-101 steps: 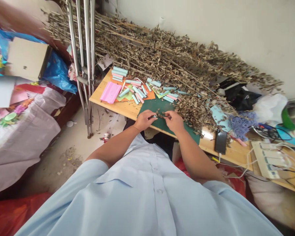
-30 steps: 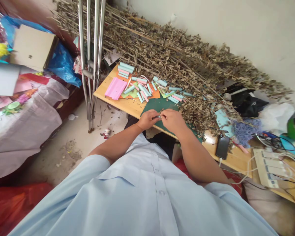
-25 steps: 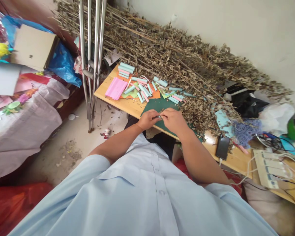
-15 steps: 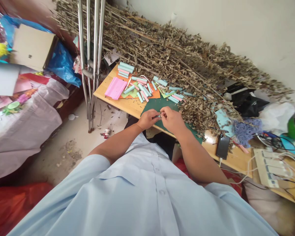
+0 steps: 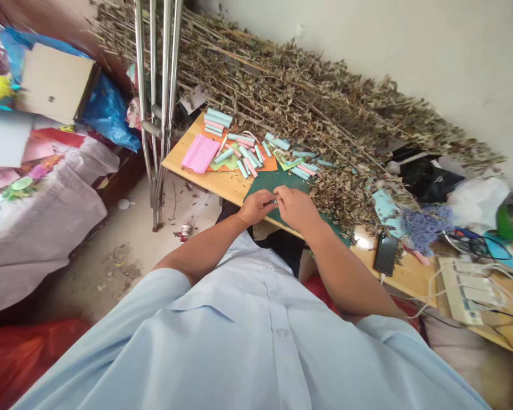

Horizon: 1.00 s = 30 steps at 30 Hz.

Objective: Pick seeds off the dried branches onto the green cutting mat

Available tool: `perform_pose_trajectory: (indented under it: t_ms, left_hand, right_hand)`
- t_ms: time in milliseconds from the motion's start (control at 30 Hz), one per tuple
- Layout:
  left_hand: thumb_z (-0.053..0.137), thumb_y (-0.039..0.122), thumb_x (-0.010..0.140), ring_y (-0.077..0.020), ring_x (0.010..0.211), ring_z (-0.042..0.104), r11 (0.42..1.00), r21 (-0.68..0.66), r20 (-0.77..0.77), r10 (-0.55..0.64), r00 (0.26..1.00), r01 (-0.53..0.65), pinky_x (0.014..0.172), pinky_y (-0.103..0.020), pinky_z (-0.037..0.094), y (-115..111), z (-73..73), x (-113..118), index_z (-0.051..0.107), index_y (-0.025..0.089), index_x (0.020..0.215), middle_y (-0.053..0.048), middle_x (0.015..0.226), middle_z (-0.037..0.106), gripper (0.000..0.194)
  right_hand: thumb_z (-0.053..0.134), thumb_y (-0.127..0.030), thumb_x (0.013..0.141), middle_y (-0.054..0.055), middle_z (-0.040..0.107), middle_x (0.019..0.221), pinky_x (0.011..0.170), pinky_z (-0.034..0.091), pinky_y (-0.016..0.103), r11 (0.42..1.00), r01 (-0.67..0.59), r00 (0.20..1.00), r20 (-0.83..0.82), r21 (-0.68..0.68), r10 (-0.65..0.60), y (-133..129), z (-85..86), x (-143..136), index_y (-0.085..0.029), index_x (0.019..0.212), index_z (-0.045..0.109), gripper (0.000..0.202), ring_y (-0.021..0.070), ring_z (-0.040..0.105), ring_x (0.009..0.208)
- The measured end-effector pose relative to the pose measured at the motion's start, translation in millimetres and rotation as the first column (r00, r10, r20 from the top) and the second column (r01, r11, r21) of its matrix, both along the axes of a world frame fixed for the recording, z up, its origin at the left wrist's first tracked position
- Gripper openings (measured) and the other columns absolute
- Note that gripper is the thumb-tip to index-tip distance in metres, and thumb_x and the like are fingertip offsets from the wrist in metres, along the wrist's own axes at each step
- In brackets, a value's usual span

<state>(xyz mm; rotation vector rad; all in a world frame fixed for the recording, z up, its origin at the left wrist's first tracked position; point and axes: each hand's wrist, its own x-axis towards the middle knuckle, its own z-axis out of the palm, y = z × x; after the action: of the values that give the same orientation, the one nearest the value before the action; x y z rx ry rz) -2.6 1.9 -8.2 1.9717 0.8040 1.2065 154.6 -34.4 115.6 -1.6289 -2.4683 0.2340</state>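
My left hand and my right hand meet fingertip to fingertip over the front edge of a green mat. Fingers of both are closed in a pinch, and whatever they hold is too small or hidden to make out. Beyond them, several blue and pink paper rolls lie on orange and green sheets. A pink paper stack rests to the left of the rolls. Dried leafy stalks spread across the back of the table, with loose leaves reaching the mat near my right hand.
Metal crutches stand at the table's left end. To the right are a black phone, blue yarn, a power strip with cables and a white plastic bag. A cloth-covered surface with cardboard is at far left.
The fingertips of my right hand have shifted slightly left and closed in against those of my left hand. The view has moved a little.
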Motion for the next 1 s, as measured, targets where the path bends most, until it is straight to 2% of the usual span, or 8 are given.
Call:
perform_pose_trajectory:
  t_ms: [133,233,433,633,767,833,900,1000]
  left_hand:
    - [0.069,0.042,0.092,-0.0181,0.090,0.066,1.000,-0.007,0.037,0.005,0.999,-0.005,0.083,-0.031,0.053,0,0.1,1,0.075,0.016,0.102,-0.009,0.094,0.071,0.028]
    - [0.067,0.041,0.094,-0.0181,0.090,0.066,1.000,-0.002,0.036,0.003,0.999,-0.003,0.083,-0.031,0.053,-1,1.4,1,0.076,0.016,0.103,-0.009,0.094,0.071,0.027]
    - [0.063,0.037,0.097,-0.0170,0.090,0.065,1.000,0.031,0.038,0.005,0.999,-0.006,0.083,-0.030,0.053,-1,-1.3,0,0.075,0.018,0.107,-0.008,0.093,0.070,0.024]
    - [0.061,0.039,0.097,-0.0168,0.089,0.064,1.000,0.021,-0.031,-0.005,1.000,0.005,0.083,-0.029,0.052,-1,-0.6,-1,0.074,0.017,0.102,-0.007,0.092,0.067,0.025]
    - [0.062,0.041,0.097,-0.0171,0.089,0.065,1.000,0.007,-0.016,-0.013,1.000,0.013,0.082,-0.030,0.053,-1,1.0,-1,0.074,0.017,0.104,-0.008,0.093,0.068,0.027]
    - [0.065,0.042,0.095,-0.0178,0.091,0.066,1.000,-0.006,0.012,-0.003,1.000,0.003,0.084,-0.031,0.054,-1,1.1,-1,0.075,0.017,0.104,-0.009,0.095,0.070,0.028]
    - [0.067,0.041,0.094,-0.0182,0.093,0.067,1.000,-0.018,0.019,0.000,1.000,0.000,0.086,-0.032,0.055,-1,1.6,-1,0.075,0.017,0.104,-0.009,0.097,0.071,0.027]
    - [0.068,0.041,0.093,-0.0180,0.092,0.068,0.999,-0.032,0.000,0.008,1.000,-0.008,0.086,-0.032,0.056,-1,4.1,-1,0.076,0.018,0.103,-0.009,0.096,0.072,0.025]
  right_hand:
    - [0.048,-0.017,0.093,0.009,0.073,0.098,0.084,0.048,0.035,0.997,0.042,0.988,-0.151,0.069,-0.032,-2,-4.3,10,-0.018,0.124,0.057,0.032,0.0264,0.068,0.094]
    - [0.048,-0.018,0.095,0.009,0.073,0.101,0.087,0.049,0.035,0.997,0.019,0.982,-0.186,0.079,-0.004,-7,-7.9,14,-0.019,0.124,0.058,0.030,0.0256,0.068,0.095]
    - [0.043,-0.020,0.099,0.012,0.072,0.105,0.084,0.047,0.036,0.998,-0.023,0.998,-0.059,0.051,0.026,-11,-11.6,10,-0.018,0.119,0.061,0.026,0.0275,0.065,0.096]
    - [0.045,-0.016,0.096,0.013,0.069,0.094,0.075,0.043,0.035,1.000,-0.011,0.996,0.089,-0.029,0.013,-7,1.7,0,-0.018,0.115,0.063,0.026,0.0284,0.063,0.090]
    - [0.047,-0.015,0.093,0.012,0.071,0.096,0.079,0.045,0.035,0.998,-0.037,0.999,-0.012,-0.056,0.037,-3,9.2,3,-0.019,0.117,0.063,0.028,0.0279,0.064,0.093]
    - [0.046,-0.017,0.095,0.010,0.073,0.101,0.086,0.048,0.035,1.000,0.006,0.987,-0.163,-0.017,-0.009,1,6.2,12,-0.021,0.121,0.062,0.030,0.0265,0.066,0.099]
    - [0.046,-0.019,0.097,0.009,0.074,0.106,0.090,0.049,0.036,0.992,0.126,0.953,-0.283,0.026,-0.113,4,-3.3,26,-0.021,0.122,0.062,0.029,0.0250,0.067,0.100]
    - [0.052,-0.021,0.092,0.009,0.075,0.100,0.087,0.051,0.038,0.966,0.258,0.931,-0.274,0.020,-0.243,5,-28.0,49,-0.021,0.109,0.067,0.023,0.0256,0.068,0.092]
